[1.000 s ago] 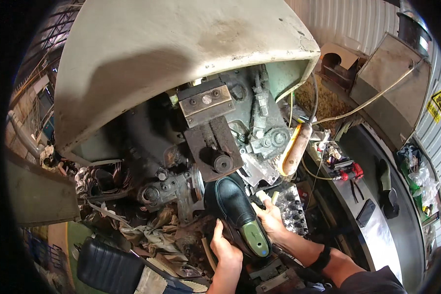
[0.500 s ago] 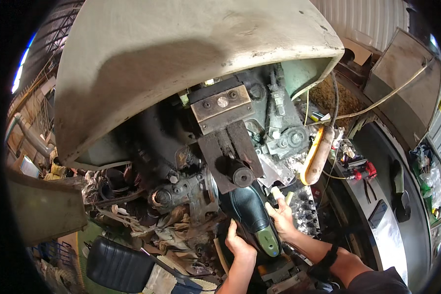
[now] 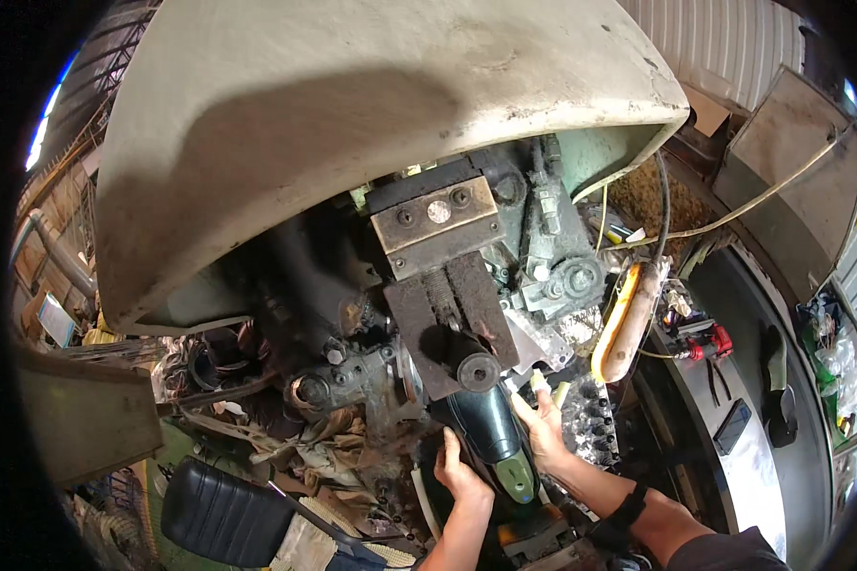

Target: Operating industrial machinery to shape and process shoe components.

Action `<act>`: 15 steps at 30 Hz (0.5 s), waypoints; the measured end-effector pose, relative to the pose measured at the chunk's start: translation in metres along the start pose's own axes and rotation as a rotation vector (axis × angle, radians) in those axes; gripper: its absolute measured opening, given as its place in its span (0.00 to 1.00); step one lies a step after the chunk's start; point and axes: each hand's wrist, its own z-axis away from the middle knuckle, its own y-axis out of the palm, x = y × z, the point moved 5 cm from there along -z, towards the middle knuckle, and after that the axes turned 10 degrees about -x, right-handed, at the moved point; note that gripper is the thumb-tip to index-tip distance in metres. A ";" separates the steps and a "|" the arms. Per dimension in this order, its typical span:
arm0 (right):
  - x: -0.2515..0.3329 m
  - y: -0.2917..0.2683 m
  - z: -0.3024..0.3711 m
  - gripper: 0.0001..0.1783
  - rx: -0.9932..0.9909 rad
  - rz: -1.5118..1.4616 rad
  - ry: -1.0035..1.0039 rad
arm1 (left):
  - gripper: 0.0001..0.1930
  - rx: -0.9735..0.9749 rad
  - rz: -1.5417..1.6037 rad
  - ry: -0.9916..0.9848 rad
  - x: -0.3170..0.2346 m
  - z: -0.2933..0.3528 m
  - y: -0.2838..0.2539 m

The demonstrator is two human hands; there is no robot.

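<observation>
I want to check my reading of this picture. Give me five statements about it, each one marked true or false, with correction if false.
1. The left hand and right hand are at opposite sides of a dark shoe. True.
2. Something red shows in the shoe's opening. False: a green last shows there.
3. A phone lies on a metal bench to the right of both hands. True.
4. The right hand holds the phone. False: it is beside the shoe.
5. A black padded seat is at the lower left. True.
</observation>
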 end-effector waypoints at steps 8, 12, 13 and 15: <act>-0.002 -0.002 0.001 0.34 0.000 -0.026 0.218 | 0.25 0.135 -0.019 -0.178 0.004 0.006 0.011; 0.005 -0.006 0.005 0.37 -0.002 -0.034 0.206 | 0.27 0.127 -0.094 -0.207 0.001 0.010 0.012; 0.007 -0.006 0.006 0.39 -0.009 -0.020 0.183 | 0.28 0.063 -0.206 -0.142 -0.005 0.005 0.003; 0.020 -0.046 -0.001 0.43 0.046 0.388 0.245 | 0.23 0.025 -0.298 -0.015 -0.030 -0.010 -0.033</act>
